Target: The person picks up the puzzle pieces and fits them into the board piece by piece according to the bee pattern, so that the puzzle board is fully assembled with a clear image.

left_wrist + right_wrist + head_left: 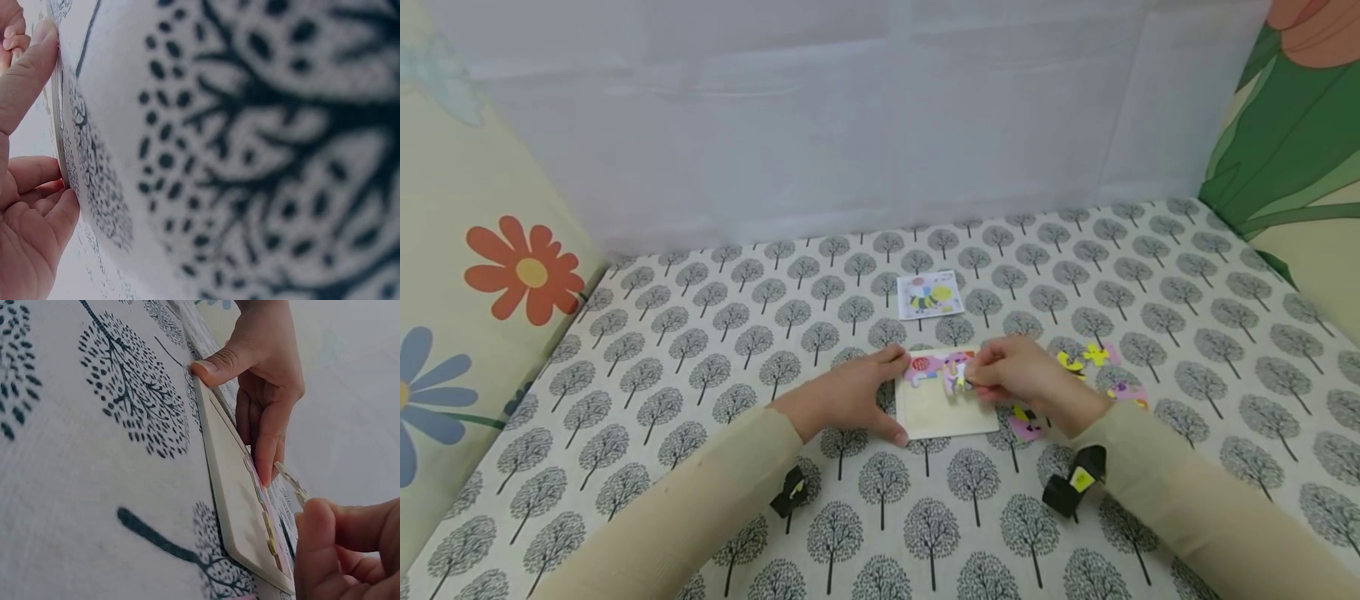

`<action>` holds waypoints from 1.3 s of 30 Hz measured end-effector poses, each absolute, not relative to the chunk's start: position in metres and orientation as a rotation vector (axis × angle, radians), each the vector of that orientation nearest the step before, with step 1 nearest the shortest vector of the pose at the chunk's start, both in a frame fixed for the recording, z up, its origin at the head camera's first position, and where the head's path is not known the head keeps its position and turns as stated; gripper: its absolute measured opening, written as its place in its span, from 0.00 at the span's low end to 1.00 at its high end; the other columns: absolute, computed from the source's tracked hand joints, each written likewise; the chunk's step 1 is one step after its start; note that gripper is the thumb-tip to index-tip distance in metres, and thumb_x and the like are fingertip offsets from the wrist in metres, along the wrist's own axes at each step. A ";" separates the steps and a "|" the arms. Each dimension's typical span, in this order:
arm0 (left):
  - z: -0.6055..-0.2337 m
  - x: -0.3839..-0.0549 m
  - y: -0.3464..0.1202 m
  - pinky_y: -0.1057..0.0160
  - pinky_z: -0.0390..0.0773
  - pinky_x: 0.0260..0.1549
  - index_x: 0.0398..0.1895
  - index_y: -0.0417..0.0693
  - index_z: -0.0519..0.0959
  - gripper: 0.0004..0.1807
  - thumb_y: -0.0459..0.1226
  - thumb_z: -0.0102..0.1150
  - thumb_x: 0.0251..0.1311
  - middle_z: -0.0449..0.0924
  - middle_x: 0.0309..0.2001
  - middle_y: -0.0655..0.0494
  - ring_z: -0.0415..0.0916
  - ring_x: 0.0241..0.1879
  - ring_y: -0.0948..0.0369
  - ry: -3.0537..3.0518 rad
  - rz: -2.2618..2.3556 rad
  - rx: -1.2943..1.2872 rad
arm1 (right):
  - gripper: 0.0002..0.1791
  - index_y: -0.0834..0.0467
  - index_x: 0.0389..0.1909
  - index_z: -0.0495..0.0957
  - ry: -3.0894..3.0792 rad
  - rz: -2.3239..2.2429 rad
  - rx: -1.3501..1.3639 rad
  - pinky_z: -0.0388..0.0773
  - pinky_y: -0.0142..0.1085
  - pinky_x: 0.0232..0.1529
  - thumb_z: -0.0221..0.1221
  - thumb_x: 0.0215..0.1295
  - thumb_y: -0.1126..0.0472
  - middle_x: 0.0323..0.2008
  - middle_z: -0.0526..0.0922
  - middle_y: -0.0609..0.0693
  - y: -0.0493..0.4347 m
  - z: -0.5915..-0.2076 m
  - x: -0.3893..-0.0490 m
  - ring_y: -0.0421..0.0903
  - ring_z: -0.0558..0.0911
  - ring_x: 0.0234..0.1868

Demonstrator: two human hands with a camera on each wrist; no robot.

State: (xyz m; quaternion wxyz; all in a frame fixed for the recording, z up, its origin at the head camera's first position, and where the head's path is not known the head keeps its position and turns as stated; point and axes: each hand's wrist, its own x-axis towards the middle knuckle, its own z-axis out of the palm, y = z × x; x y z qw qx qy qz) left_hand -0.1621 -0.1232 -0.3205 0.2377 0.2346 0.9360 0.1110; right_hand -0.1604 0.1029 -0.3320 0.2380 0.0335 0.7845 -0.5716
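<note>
A pale puzzle board [951, 418] lies flat on the cloth, with pink pieces [922, 368] set along its far edge. My left hand [856, 388] holds the board by its left side, the thumb at the near corner and the fingers at the far one. With thumb and fingertips my right hand [1017, 375] pinches a puzzle piece [956, 383] over the far part of the board. In the right wrist view that piece [291, 479] stands tilted, partly hidden by the fingertips.
Beyond the board lies a picture card [930, 296] with a bee on it. To the right are several loose pieces, among them a yellow and pink one [1099, 354], a purple-marked one [1127, 393] and one near the board [1026, 423]. A tree-patterned cloth [880, 517] covers the table.
</note>
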 end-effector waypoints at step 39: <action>-0.320 -0.163 -0.123 0.51 0.50 0.68 0.72 0.50 0.49 0.61 0.57 0.72 0.35 0.39 0.74 0.54 0.46 0.70 0.48 2.559 0.322 0.651 | 0.05 0.65 0.33 0.78 2.174 -1.576 0.209 0.81 0.29 0.26 0.61 0.55 0.68 0.28 0.80 0.54 0.053 -0.342 -0.161 0.40 0.78 0.21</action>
